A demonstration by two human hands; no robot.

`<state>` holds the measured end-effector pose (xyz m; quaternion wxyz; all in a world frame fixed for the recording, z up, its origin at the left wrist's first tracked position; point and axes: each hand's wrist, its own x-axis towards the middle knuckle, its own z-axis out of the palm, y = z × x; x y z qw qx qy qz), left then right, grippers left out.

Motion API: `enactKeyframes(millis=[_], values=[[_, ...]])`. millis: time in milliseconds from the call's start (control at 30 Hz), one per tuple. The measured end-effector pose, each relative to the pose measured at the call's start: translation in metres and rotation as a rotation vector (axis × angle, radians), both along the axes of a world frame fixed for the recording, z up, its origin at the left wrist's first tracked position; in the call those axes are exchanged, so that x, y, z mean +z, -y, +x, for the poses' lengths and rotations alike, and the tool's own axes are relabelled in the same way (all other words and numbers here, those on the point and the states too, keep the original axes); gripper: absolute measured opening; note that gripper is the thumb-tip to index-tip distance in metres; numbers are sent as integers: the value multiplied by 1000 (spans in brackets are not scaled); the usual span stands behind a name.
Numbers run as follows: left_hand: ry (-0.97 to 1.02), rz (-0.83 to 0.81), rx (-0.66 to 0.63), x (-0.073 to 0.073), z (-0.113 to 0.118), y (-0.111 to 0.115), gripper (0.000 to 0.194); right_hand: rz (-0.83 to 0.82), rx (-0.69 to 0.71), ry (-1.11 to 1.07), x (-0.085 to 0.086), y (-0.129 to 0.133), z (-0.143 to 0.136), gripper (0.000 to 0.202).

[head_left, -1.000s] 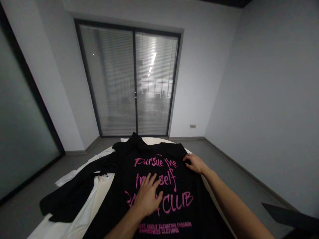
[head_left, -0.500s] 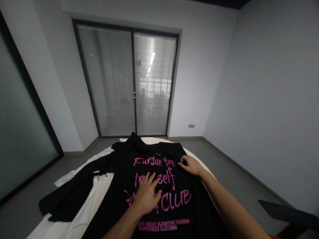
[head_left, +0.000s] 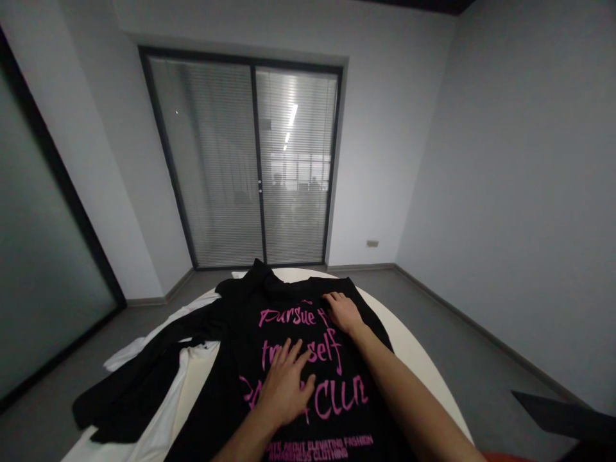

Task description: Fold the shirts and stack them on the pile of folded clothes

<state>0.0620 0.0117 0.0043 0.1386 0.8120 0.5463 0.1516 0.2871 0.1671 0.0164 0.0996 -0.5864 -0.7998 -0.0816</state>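
Observation:
A black shirt [head_left: 298, 401] with pink lettering is spread over a round cream table [head_left: 423, 366]. My left hand [head_left: 287, 382] rests flat on the middle of the lettering, its fingers spread. Farther up and to the right, my right hand [head_left: 342, 310] lies on the shirt's upper part, over the end of the top line of text, with its fingers apart and slightly bent. Neither hand holds anything. Black cloth [head_left: 139, 378] and white cloth [head_left: 166, 401] lie in a heap at the left of the shirt.
Beyond the table is a glass partition [head_left: 240, 167] with blinds. A dark flat object [head_left: 563, 414] shows at the lower right, its nature unclear. A frosted glass panel [head_left: 43, 256] stands at the left.
My right hand has moved left from the shirt's right edge onto the lettering, and more of the table shows on the right. My left hand stays in nearly the same place.

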Motion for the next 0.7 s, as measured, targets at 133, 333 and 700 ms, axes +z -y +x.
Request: enactKeyframes(millis=[133,333,700], values=[[3,-7,2,1,0,0,58,-15,-96,9,-4,-11,-17,41],[6,-24,10,3,1,1,59,-48,-297,-74,-7,-26,-19,34],[19,-7,-10,1,-2,0,59,-167,-183,-368,-9,-46,10,49]])
